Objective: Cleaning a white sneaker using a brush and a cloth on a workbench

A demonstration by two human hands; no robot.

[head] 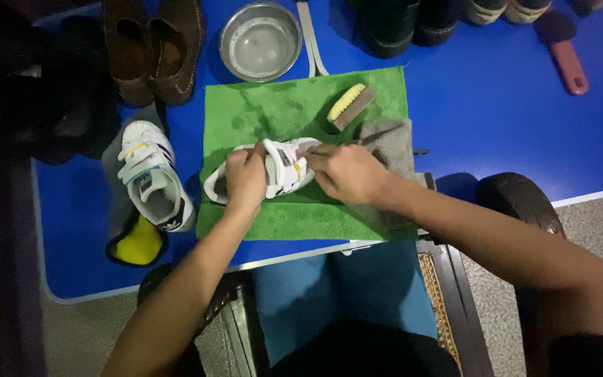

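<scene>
A small white strap sneaker [282, 169] lies on its side on a green towel [294, 105]. My left hand [244, 179] grips its heel end and holds it down. At the toe end my right hand [347, 172] pinches a strap or the upper with closed fingers. A second white sneaker [149, 174] of the same kind stands to the left on the blue table [497, 119], its straps undone.
A yellow-bristled brush [350, 105] and a grey cloth [392, 143] lie on the towel's right side. A metal bowl [260, 40] stands behind. Brown shoes [151, 45], dark shoes [399, 24], a red-handled brush [568, 56] and a yellow sponge [137, 241] surround them.
</scene>
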